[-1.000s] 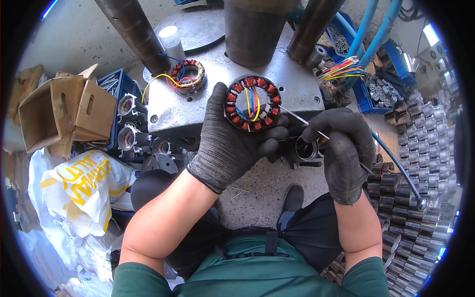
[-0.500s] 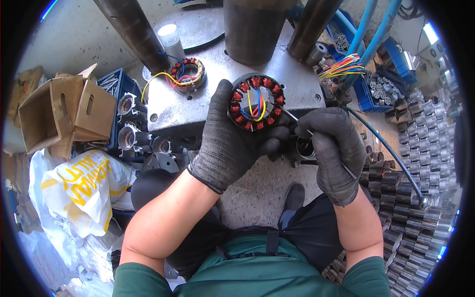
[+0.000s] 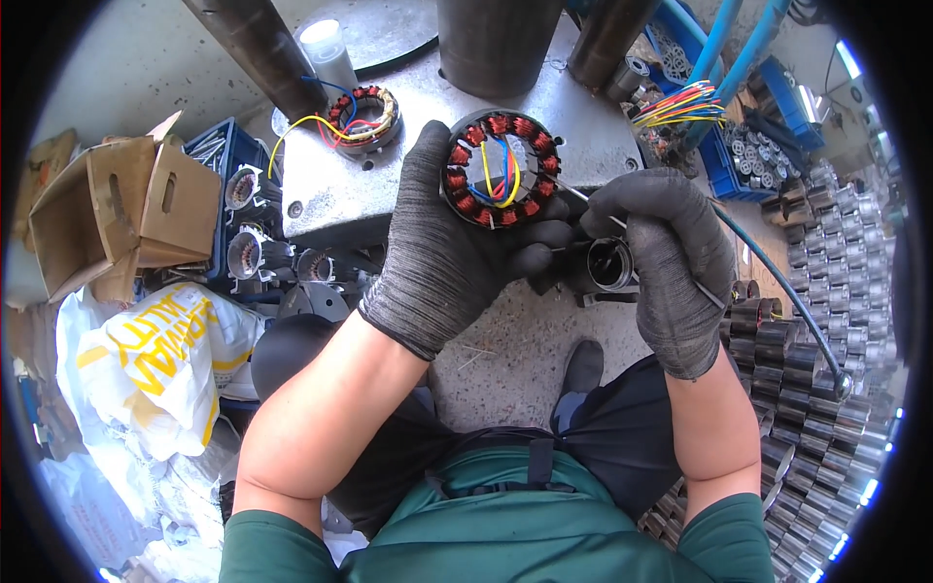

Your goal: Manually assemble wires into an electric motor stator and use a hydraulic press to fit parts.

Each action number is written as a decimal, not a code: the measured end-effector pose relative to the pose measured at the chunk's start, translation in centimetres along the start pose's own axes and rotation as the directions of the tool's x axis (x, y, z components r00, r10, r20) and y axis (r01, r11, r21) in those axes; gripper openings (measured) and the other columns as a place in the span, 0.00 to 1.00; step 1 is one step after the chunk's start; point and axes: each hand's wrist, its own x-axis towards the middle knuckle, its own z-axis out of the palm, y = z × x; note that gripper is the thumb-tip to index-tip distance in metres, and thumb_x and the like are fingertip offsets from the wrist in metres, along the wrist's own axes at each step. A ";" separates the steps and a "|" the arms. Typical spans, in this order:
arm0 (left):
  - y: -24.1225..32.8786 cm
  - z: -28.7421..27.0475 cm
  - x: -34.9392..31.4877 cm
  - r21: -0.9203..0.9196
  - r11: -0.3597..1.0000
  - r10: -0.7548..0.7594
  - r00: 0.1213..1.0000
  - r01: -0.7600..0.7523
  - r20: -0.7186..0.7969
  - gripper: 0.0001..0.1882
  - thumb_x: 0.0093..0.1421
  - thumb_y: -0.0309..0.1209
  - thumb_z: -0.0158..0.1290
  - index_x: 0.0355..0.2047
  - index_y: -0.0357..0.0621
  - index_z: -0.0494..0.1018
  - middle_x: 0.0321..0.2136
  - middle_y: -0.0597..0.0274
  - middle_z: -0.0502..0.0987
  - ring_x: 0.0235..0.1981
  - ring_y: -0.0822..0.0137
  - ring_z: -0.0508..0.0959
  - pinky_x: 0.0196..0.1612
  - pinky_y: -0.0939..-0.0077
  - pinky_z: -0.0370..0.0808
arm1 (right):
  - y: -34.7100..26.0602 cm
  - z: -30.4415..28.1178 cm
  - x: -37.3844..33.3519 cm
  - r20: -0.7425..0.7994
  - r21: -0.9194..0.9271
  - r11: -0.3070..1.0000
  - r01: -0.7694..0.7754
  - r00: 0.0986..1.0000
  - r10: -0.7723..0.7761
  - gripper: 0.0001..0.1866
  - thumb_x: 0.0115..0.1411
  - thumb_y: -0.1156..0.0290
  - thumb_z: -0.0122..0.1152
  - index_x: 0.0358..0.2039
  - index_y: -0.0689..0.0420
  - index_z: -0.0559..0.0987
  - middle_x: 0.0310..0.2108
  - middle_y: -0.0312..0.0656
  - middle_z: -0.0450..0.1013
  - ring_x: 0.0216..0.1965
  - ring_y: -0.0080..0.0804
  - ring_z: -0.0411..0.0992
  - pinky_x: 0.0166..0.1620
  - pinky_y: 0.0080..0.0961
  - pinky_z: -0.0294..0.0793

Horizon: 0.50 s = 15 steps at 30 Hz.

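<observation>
My left hand [image 3: 442, 243], in a dark grey glove, grips a motor stator [image 3: 464, 199], a black ring with red copper windings. Yellow, blue and red wires loop across its open middle. My right hand [image 3: 671, 262], gloved alike, is closed round a thin metal rod [image 3: 571, 192] whose tip reaches the right side of the ring. Whether the tip touches a winding I cannot tell. Another stator [image 3: 369, 146] with loose wires lies on the metal press table [image 3: 326, 199]. Below the right fingers sits a small open metal cup [image 3: 612, 267] with dark insides.
Thick steel columns [image 3: 491, 49] rise from the table. A white cylindrical container [image 3: 328, 56] stands by the left column. Cardboard boxes [image 3: 112, 209] and a white plastic bag [image 3: 165, 360] lie at left. Stacked metal cylinders [image 3: 826, 321] and a blue bin [image 3: 724, 175] are at right.
Both hands have risen slightly in view, and the right has shifted a little rightward. The stator is still in my left hand, the rod in my right.
</observation>
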 end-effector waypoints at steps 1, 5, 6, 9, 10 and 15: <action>0.0 0.0 0.1 -0.004 1.000 -0.008 1.000 0.008 -0.008 0.53 0.61 0.78 0.31 0.59 0.41 0.72 0.41 0.46 0.83 0.34 0.55 0.85 0.31 0.66 0.82 | 0.0 -0.1 0.0 0.000 0.061 0.998 -0.007 1.000 0.007 0.08 0.71 0.76 0.54 0.47 0.62 0.78 0.41 0.40 0.78 0.44 0.25 0.77 0.51 0.24 0.77; 0.2 -0.3 0.2 -0.040 0.999 -0.015 1.000 0.016 0.024 0.53 0.61 0.78 0.31 0.59 0.41 0.72 0.41 0.45 0.83 0.34 0.55 0.85 0.30 0.66 0.82 | 0.5 0.0 0.0 -0.061 0.191 0.982 -0.004 0.998 0.016 0.08 0.72 0.73 0.55 0.47 0.61 0.78 0.41 0.40 0.78 0.44 0.26 0.78 0.50 0.25 0.79; 0.2 -0.3 0.2 -0.056 0.998 -0.018 0.999 0.020 0.036 0.54 0.61 0.78 0.30 0.59 0.40 0.72 0.41 0.44 0.83 0.34 0.54 0.85 0.30 0.66 0.83 | 0.1 -0.2 0.1 -0.055 0.281 0.956 -0.078 0.994 0.097 0.08 0.73 0.72 0.55 0.47 0.61 0.78 0.40 0.41 0.79 0.43 0.27 0.79 0.48 0.26 0.81; 0.3 -0.2 0.0 -0.062 0.998 -0.020 0.998 0.023 0.055 0.54 0.61 0.79 0.30 0.59 0.39 0.72 0.41 0.44 0.83 0.34 0.54 0.86 0.30 0.66 0.83 | 0.0 -0.6 0.3 -0.077 0.417 0.900 -0.126 0.982 0.172 0.09 0.73 0.70 0.54 0.47 0.61 0.78 0.39 0.43 0.79 0.40 0.27 0.79 0.42 0.27 0.83; 0.4 -0.1 -0.1 -0.055 0.998 -0.021 0.998 0.025 0.061 0.54 0.61 0.79 0.29 0.59 0.39 0.72 0.41 0.44 0.83 0.34 0.54 0.86 0.30 0.67 0.83 | 0.1 -0.7 0.4 -0.110 0.463 0.880 -0.102 0.979 0.171 0.09 0.73 0.70 0.54 0.46 0.61 0.78 0.39 0.43 0.79 0.39 0.27 0.80 0.39 0.27 0.84; 0.0 -0.2 0.2 -0.017 1.000 0.003 0.999 -0.002 0.051 0.55 0.61 0.79 0.29 0.60 0.40 0.72 0.41 0.45 0.83 0.34 0.54 0.86 0.30 0.68 0.84 | -0.3 -0.5 -0.2 -0.070 0.240 0.971 -0.005 0.997 0.022 0.08 0.73 0.73 0.53 0.47 0.61 0.78 0.40 0.41 0.78 0.41 0.27 0.79 0.41 0.26 0.83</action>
